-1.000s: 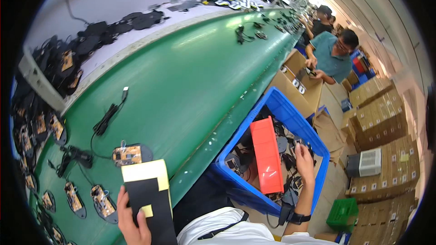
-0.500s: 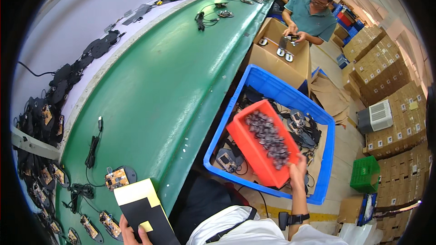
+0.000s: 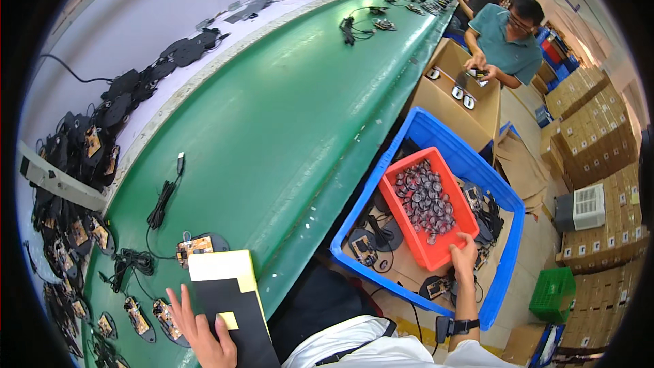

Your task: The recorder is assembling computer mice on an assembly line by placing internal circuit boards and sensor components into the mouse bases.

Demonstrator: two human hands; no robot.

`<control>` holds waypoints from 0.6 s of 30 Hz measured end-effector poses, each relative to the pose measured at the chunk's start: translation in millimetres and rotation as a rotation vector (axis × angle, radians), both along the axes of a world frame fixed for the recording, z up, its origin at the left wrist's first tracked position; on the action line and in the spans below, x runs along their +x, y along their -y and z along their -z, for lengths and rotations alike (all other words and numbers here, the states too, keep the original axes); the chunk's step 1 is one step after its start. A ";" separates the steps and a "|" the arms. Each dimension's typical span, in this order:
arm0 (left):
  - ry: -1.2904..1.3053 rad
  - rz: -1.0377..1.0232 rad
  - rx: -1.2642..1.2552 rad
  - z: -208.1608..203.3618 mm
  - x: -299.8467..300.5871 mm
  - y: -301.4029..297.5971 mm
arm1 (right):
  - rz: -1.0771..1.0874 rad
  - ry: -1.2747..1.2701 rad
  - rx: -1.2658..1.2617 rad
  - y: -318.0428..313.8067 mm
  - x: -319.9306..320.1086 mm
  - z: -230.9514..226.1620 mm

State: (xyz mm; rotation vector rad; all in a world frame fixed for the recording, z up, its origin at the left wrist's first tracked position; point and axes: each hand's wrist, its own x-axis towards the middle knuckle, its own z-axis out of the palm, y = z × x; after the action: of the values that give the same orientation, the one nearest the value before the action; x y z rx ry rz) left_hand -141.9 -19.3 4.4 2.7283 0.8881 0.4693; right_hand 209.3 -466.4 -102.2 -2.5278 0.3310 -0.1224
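Note:
My right hand (image 3: 464, 253) grips the near right rim of a red plastic bin (image 3: 432, 255), which is tilted. Inside it lies a heap of small round dark parts with shiny faces (image 3: 426, 197). The bin sits over a large blue crate (image 3: 501, 286) that holds black cabled parts with circuit boards (image 3: 364, 249). At lower left, my left hand (image 3: 208, 334) has its fingers spread, the thumb at the left edge of a black and yellow flat-sided piece (image 3: 238, 300). Whether the thumb presses on that piece, I cannot tell.
A green conveyor belt (image 3: 272, 129) carries cabled circuit-board assemblies (image 3: 139, 320) along its left side. Dark parts (image 3: 122, 95) are piled on the ledge beyond. Past the crate, a person (image 3: 514, 41) handles something over an open cardboard box (image 3: 470, 119). Stacked cartons (image 3: 599, 123) stand at right.
The red bin has levelled somewhat over the crate, still in my right hand. My left hand's fingers have spread apart beside the black and yellow piece. The whole view has shifted rightward and down.

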 end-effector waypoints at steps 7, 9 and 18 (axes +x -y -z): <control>0.031 -0.251 -0.020 2.0 -61.2 -35.1 | 0.087 -0.034 0.754 -28.6 -41.9 14.2; 0.008 -0.262 -0.028 6.0 -83.2 -49.2 | 0.122 -0.024 0.867 -37.5 -55.3 6.5; 0.104 -0.253 0.047 -7.6 -114.8 -72.8 | -0.144 0.140 0.858 -133.6 -69.1 -150.9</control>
State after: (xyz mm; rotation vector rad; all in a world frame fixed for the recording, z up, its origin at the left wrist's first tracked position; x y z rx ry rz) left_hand -256.7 53.5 12.0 2.6151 1.2135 0.6806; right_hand 140.2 -332.9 48.7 -1.6744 0.1028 -0.0762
